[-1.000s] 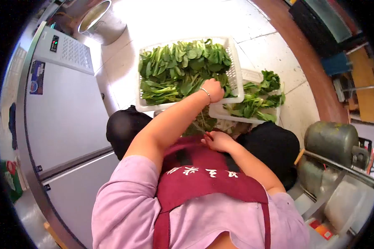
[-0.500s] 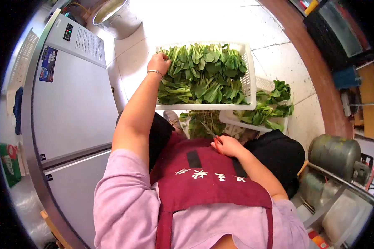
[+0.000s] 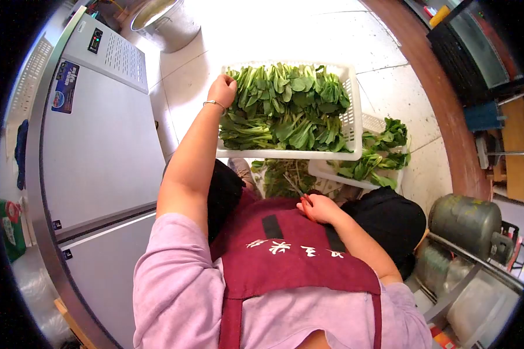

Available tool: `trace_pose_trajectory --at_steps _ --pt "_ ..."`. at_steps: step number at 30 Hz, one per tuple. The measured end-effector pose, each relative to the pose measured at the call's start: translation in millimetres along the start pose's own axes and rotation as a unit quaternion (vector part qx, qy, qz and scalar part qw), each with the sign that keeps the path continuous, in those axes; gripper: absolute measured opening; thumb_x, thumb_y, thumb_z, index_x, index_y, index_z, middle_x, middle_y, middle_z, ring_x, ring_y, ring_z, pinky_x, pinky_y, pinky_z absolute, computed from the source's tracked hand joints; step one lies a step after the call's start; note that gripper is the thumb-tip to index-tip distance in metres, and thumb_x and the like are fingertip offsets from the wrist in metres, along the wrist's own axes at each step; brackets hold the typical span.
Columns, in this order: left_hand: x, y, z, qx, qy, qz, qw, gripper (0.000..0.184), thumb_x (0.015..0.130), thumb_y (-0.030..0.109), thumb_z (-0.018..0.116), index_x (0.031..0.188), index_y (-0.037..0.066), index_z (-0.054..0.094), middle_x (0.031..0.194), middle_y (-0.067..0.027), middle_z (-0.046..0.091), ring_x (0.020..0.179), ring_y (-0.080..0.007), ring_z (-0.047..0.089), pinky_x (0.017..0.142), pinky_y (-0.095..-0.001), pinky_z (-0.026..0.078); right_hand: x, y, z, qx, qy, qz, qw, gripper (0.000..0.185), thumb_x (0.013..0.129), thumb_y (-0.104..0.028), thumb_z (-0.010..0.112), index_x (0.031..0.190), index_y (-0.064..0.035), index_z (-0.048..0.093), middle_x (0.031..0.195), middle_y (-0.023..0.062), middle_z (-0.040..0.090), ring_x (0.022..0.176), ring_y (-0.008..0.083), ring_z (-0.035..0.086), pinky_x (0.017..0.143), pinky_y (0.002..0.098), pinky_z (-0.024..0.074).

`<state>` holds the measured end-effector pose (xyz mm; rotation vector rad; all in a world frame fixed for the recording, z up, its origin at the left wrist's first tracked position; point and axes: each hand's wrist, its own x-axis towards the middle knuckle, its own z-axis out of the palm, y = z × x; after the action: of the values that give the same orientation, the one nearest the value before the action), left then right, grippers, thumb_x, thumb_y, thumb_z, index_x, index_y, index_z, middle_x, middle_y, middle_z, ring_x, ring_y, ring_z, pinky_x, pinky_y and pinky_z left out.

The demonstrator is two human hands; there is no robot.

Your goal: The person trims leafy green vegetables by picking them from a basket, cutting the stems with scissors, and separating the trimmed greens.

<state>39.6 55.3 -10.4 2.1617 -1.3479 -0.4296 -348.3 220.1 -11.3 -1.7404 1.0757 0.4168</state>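
My left hand (image 3: 222, 91), a bracelet on its wrist, is at the left side of a white plastic basket (image 3: 291, 155). Its fingers are curled at the ends of the leafy greens (image 3: 294, 96) there, and what they hold is hidden. The greens lie in rows across the basket, stems mostly to the left and upward. Low in front of my apron, my right hand (image 3: 323, 209) is closed around red-handled scissors (image 3: 306, 206), their blades pointing up and left over loose trimmings (image 3: 279, 179) on the floor.
A smaller white basket (image 3: 355, 178) with more greens (image 3: 384, 148) stands to the right. A grey freezer (image 3: 105, 151) lines the left side. Beyond it is a metal bucket (image 3: 169, 26). A gas cylinder (image 3: 465, 224) and rack are at the lower right.
My left hand stays at the basket's left side with only a slight shift. The basket appears a little lower in view. The right hand keeps the scissors in nearly the same place.
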Motion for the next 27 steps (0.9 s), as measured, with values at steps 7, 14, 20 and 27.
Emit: trace_pose_trajectory --at_steps 7,14,20,27 --pt "-11.9 20.4 -1.3 0.100 -0.039 0.038 0.994 0.022 0.079 0.026 0.064 0.083 0.005 0.064 0.088 -0.0147 0.065 0.084 -0.0289 0.062 0.076 -0.0375 0.049 -6.5 -6.5 -4.6 -0.007 0.002 0.007 1.000 0.049 0.083 -0.049 0.051 0.090 -0.0019 0.062 0.090 0.0235 0.063 0.088 0.0408 0.059 0.078 0.0464 0.0461" --pt "-0.8 16.8 22.4 0.224 -0.016 -0.001 0.974 0.019 0.079 0.025 0.062 0.086 0.008 0.065 0.089 -0.0138 0.065 0.085 -0.0301 0.062 0.078 -0.0399 0.049 -8.4 -2.5 -4.2 0.000 0.011 0.001 1.000 0.048 0.085 -0.047 0.050 0.091 -0.0016 0.061 0.091 0.0242 0.063 0.089 0.0412 0.059 0.079 0.0467 0.0457" --pt "0.4 18.1 1.0 0.138 -0.011 -0.018 0.990 0.022 0.080 0.024 0.059 0.093 0.009 0.066 0.089 -0.0132 0.066 0.085 -0.0290 0.063 0.078 -0.0378 0.050 -8.8 -4.0 -6.5 -0.005 0.000 0.002 1.000 0.044 0.085 -0.047 0.049 0.093 -0.0054 0.062 0.092 0.0231 0.063 0.091 0.0409 0.058 0.079 0.0470 0.0454" --pt "10.1 -4.6 -21.8 -0.143 -0.060 -0.052 0.987 0.025 0.081 0.024 0.067 0.093 0.002 0.065 0.080 -0.0030 0.064 0.068 -0.0101 0.056 0.061 -0.0246 0.046 -9.3 -5.6 -6.7 -0.002 -0.003 -0.005 1.000 0.044 0.084 -0.047 0.049 0.095 -0.0065 0.062 0.093 0.0232 0.062 0.092 0.0403 0.058 0.080 0.0467 0.0455"
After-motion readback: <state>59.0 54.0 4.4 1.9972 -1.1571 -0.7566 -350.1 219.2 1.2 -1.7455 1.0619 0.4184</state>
